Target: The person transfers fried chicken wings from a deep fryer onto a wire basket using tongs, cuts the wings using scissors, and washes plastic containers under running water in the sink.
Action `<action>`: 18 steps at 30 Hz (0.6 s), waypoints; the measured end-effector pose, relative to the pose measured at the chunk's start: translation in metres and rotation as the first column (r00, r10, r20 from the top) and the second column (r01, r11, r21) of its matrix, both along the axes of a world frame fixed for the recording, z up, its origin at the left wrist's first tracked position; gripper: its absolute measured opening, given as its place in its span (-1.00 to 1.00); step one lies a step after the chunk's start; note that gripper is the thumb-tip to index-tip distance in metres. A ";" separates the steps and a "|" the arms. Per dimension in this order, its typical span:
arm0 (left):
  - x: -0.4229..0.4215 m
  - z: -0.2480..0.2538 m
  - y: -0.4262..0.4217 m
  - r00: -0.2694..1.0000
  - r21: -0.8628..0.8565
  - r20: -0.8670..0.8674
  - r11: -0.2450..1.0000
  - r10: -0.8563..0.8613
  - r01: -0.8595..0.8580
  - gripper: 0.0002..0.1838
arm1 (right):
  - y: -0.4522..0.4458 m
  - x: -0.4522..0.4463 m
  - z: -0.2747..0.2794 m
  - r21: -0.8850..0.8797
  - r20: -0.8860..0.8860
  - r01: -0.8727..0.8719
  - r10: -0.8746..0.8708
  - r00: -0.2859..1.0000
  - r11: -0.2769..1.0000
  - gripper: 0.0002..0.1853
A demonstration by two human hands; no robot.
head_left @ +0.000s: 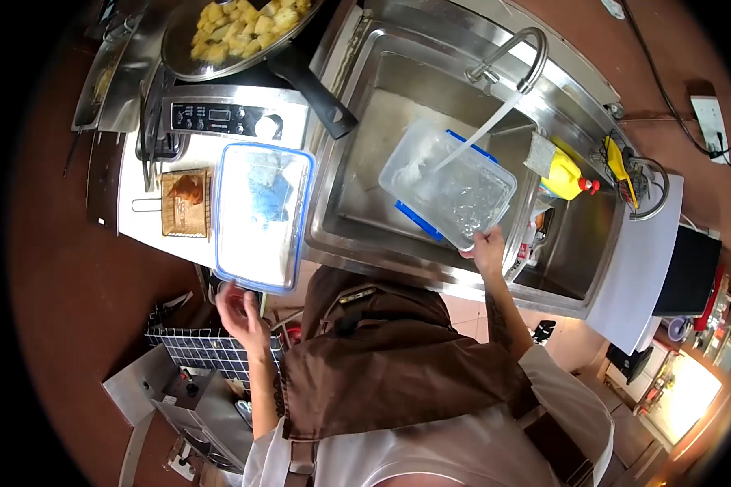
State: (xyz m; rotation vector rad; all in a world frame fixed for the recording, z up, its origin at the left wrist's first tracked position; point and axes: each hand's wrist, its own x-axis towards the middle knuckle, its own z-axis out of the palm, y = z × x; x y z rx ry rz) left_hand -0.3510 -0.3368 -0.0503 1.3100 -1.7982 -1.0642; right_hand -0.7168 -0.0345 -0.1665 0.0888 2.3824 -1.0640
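My right hand (487,250) grips the near corner of a clear plastic container (455,191), tilted over the sink. Water from the faucet (536,61) runs into it, and blue clips (418,221) show along its sides. On the counter to the left lies a clear rectangular lid (260,235) with a blue rim. My left hand (245,321) is just below the lid's near edge, fingers curved and apart, holding nothing. Whether its fingertips touch the rim, I cannot tell.
A pan (244,49) of yellow chunks sits on the cooker (227,114), its black handle reaching toward the sink (345,162). Left of the lid stands a small wire basket (185,203). A yellow bottle (564,174) with a red cap is at the sink's right.
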 end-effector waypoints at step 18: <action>-0.079 0.020 0.007 0.870 -0.081 0.055 0.866 -0.490 0.493 -0.63 | 0.002 -0.019 0.031 -0.123 0.164 0.063 -0.043 0.986 0.990 -0.80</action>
